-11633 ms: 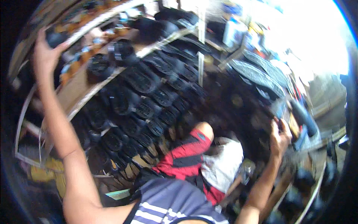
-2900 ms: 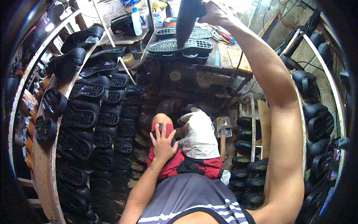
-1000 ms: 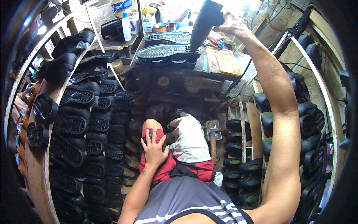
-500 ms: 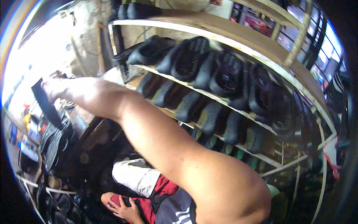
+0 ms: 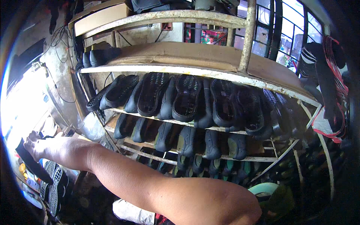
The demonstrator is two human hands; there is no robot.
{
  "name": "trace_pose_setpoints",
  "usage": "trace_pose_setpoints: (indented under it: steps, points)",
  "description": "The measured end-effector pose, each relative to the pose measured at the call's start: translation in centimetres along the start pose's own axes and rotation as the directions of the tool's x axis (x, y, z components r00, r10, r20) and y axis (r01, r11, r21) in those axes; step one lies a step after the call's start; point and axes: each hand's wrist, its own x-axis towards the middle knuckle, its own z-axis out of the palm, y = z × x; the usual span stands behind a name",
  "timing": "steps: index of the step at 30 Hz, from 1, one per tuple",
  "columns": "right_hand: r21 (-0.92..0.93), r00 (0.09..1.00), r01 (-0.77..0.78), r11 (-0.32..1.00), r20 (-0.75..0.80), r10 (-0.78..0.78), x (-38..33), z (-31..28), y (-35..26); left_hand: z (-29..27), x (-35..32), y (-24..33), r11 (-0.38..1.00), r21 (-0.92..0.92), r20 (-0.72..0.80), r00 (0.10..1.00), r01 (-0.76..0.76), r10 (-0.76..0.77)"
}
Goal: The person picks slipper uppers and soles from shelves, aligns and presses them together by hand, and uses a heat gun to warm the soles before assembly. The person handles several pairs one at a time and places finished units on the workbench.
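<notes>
Head view: the fingers of the right hand are curled in around a black tool at the far left, bent rather than spread. How tightly they press, and where each fingertip sits, is too small and glare-washed to tell. The left hand lies outside the view, so I cannot tell how its fingers stand.

From the grip, the tool slants down and to the right, its lower end over a black-rimmed shoe sole; whether the two touch, I cannot tell. Just left of that sole, and partly behind the tool, lies a second sole.

The bare right forearm reaches leftward across the lower half, with the upper arm large in the foreground. Below the arm show a whitish cloth and a bit of red fabric.

Above the forearm is a clear plastic bag, near a white-edged rack. On the rack, an upper row of black shoes stands tilted, several with their soles facing out, above a second row of dark shoes. Cardboard covers the shelf over them. Farther out are a barred window at upper right, a red-and-black bundle and loose cables on the wall.
</notes>
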Motion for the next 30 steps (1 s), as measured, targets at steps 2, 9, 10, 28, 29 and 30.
trace_pose_setpoints:
  steps: [2,9,10,28,29,30]
  points:
    - [0.042,1.0,-0.01,0.999,-0.015,0.011,-0.8,-0.7,-0.9,-0.6,-0.5,-0.2,1.0,0.01,-0.013,1.0,0.007,-0.007]
    - [0.208,0.998,0.037,0.977,-0.052,-0.027,-6.1,-2.5,-7.6,-3.5,-1.7,0.2,0.972,-0.192,0.039,0.991,0.135,-0.13]
    - [0.235,0.999,0.03,0.971,-0.048,-0.02,-7.0,-2.7,-7.0,-3.6,-1.4,0.1,0.979,-0.172,0.042,0.994,0.111,-0.105]
    - [0.174,0.949,0.166,0.971,-0.296,-0.109,-7.5,-3.9,-12.0,-3.7,-1.0,0.9,0.913,-0.254,0.234,0.936,0.319,-0.262]
    - [0.201,0.943,0.18,0.963,-0.312,-0.111,-7.2,-3.6,-12.2,-3.6,-1.1,0.9,0.912,-0.262,0.222,0.939,0.316,-0.262]
    - [0.228,0.94,0.198,0.953,-0.32,-0.119,-6.7,-3.3,-12.2,-3.6,-1.1,1.0,0.911,-0.264,0.216,0.94,0.317,-0.264]
